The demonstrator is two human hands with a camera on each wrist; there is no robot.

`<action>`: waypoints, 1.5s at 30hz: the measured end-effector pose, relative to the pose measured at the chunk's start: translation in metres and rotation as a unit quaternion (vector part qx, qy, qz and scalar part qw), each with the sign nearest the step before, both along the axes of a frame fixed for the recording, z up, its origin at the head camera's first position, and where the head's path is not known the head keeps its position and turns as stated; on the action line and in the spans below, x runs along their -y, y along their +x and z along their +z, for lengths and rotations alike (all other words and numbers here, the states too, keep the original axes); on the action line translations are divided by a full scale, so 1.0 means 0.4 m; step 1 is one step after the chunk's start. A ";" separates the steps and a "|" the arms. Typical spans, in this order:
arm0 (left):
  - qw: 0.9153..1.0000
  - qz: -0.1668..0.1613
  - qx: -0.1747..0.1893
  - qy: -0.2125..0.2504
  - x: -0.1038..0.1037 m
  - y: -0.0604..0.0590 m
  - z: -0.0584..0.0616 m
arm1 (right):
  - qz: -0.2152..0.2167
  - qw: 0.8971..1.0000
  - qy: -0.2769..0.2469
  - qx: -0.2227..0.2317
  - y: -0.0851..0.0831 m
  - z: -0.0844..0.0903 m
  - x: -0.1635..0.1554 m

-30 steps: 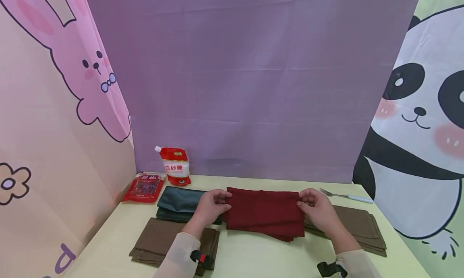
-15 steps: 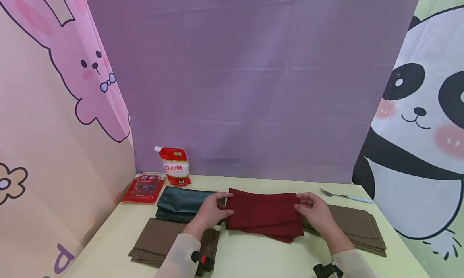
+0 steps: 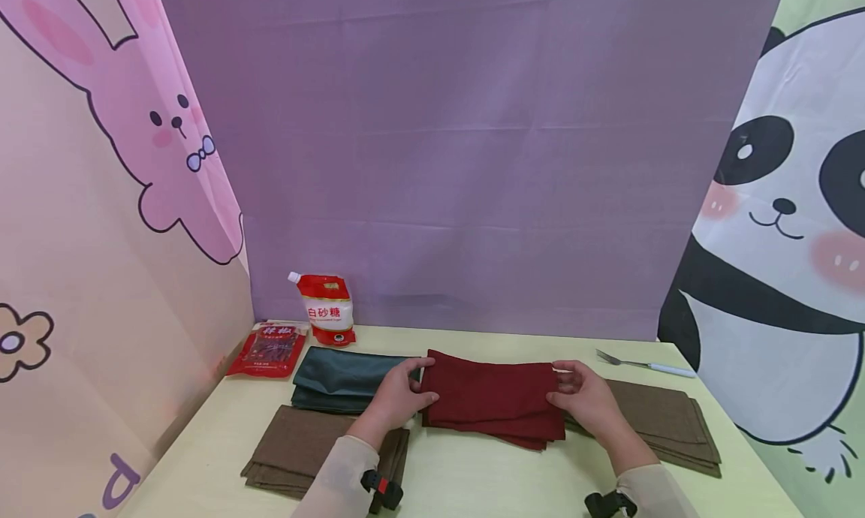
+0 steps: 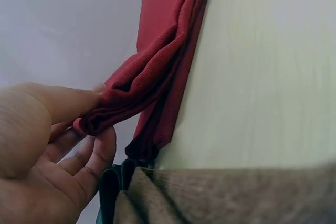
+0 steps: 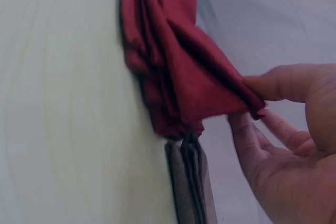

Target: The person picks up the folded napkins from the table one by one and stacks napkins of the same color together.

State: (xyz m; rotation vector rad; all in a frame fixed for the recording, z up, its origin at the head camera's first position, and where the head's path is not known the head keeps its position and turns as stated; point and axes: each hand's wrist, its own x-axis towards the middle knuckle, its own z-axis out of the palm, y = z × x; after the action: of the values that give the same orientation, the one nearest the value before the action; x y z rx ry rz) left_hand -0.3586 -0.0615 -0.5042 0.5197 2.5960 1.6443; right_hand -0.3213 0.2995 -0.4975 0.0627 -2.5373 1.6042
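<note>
A folded dark red cloth (image 3: pixel 493 398) in several layers lies at the middle of the table. My left hand (image 3: pixel 399 398) pinches its left end between thumb and fingers; in the left wrist view the rolled edge of the red cloth (image 4: pixel 152 66) sits between them, lifted off the layers beneath. On the other end, my right hand (image 3: pixel 586 399) pinches a corner, and the right wrist view has that corner of red cloth (image 5: pixel 210 85) drawn up from the lower layers. Under the left forearm is a folded brown cloth (image 3: pixel 297 447); another brown cloth (image 3: pixel 665 420) lies beside the right hand.
A folded dark green cloth (image 3: pixel 338 379) lies behind the left hand. Farther back stand a red-and-white sugar pouch (image 3: pixel 330 311) and a flat red packet (image 3: pixel 269 349). A fork (image 3: pixel 645 364) lies at the table's back right. A purple curtain (image 3: pixel 459 165) hangs behind.
My right hand has shifted slightly left and down along the red cloth's end. The left hand has moved a little right. The red cloth's top edge now sags toward its right end.
</note>
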 end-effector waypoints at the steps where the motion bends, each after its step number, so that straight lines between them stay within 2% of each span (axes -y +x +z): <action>1: 1.000 0.003 0.000 0.000 -0.001 0.000 -0.001 | 0.000 1.000 0.017 0.004 0.000 -0.002 -0.002; 4: 1.000 0.008 -0.004 0.000 -0.004 -0.003 -0.008 | 0.006 0.999 0.048 0.014 0.000 -0.008 -0.007; 8: 1.000 0.011 -0.012 -0.001 -0.005 -0.009 -0.017 | 0.012 0.999 0.037 0.017 0.000 -0.012 -0.009; 11: 1.000 0.011 -0.014 -0.003 -0.006 -0.012 -0.021 | 0.003 1.000 0.023 0.010 0.002 -0.011 -0.007; 15: 1.000 0.010 -0.010 -0.005 -0.008 -0.013 -0.022 | -0.021 0.999 0.040 -0.006 0.002 -0.016 -0.007; 20: 1.000 0.002 -0.007 -0.005 -0.008 -0.010 -0.022 | -0.027 0.998 0.050 -0.017 0.000 -0.019 -0.007; 28: 1.000 -0.020 -0.006 0.011 -0.008 -0.005 -0.021 | -0.021 0.999 0.049 -0.009 -0.001 -0.022 -0.005; 32: 1.000 -0.023 -0.003 0.000 -0.008 -0.006 -0.027 | -0.015 0.998 0.062 -0.010 -0.002 -0.028 -0.005; 41: 1.000 -0.021 -0.005 -0.006 -0.009 -0.005 -0.027 | -0.013 0.996 0.091 -0.005 -0.002 -0.032 -0.006; 45: 1.000 -0.004 -0.015 -0.014 -0.010 -0.005 -0.026 | -0.009 0.995 0.101 -0.003 -0.001 -0.029 -0.007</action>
State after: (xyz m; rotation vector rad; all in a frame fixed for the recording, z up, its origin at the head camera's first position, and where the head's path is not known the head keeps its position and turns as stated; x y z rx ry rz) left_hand -0.3608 -0.0576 -0.5147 0.5558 2.6296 1.6083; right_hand -0.3216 0.3022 -0.5092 0.0653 -2.6779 1.3325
